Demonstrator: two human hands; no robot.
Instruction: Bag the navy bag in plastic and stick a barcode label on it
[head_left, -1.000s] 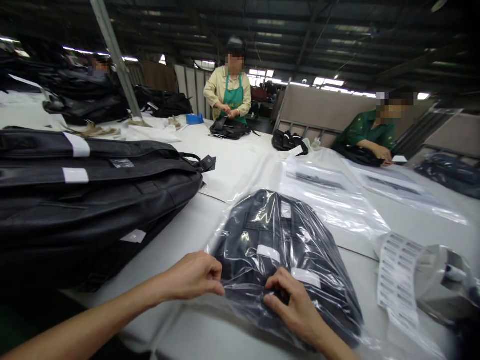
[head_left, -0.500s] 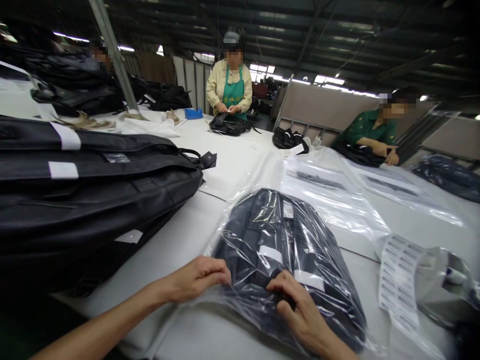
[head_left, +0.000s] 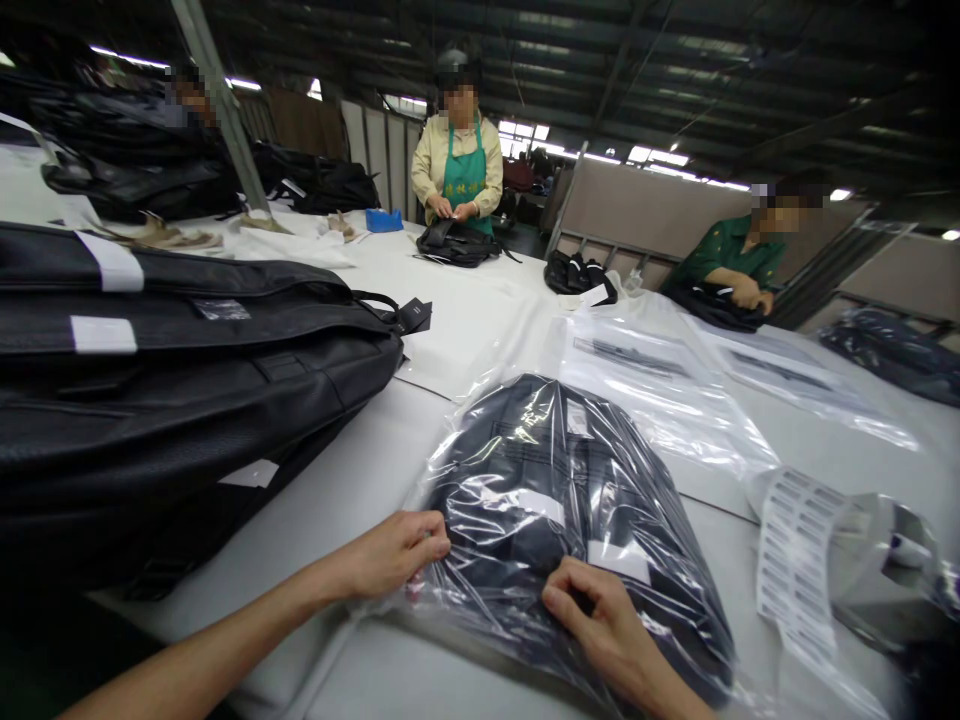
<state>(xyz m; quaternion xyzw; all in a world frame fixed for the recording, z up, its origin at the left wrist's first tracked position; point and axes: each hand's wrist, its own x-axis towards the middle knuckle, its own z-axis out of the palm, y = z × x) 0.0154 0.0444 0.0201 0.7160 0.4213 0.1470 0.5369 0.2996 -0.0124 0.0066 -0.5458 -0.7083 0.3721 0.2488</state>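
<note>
A black bag inside a clear plastic bag (head_left: 559, 500) lies on the white table (head_left: 360, 470) right in front of me. My left hand (head_left: 394, 555) pinches the near left edge of the plastic, fingers closed on the film. My right hand (head_left: 600, 625) rests on the near end of the package with its fingers curled, pressing and gripping the plastic over the bag.
A stack of black bags (head_left: 172, 370) fills the left side. A roll of barcode labels on a dispenser (head_left: 840, 560) sits at the right. Empty plastic bags (head_left: 652, 370) lie beyond. Across the table, a standing person (head_left: 459, 165) and a seated person (head_left: 739, 265) handle black bags.
My left hand has slid a little toward me along the plastic's edge. My right hand has drawn back and curled tighter on the package's near end. The view has tipped slightly.
</note>
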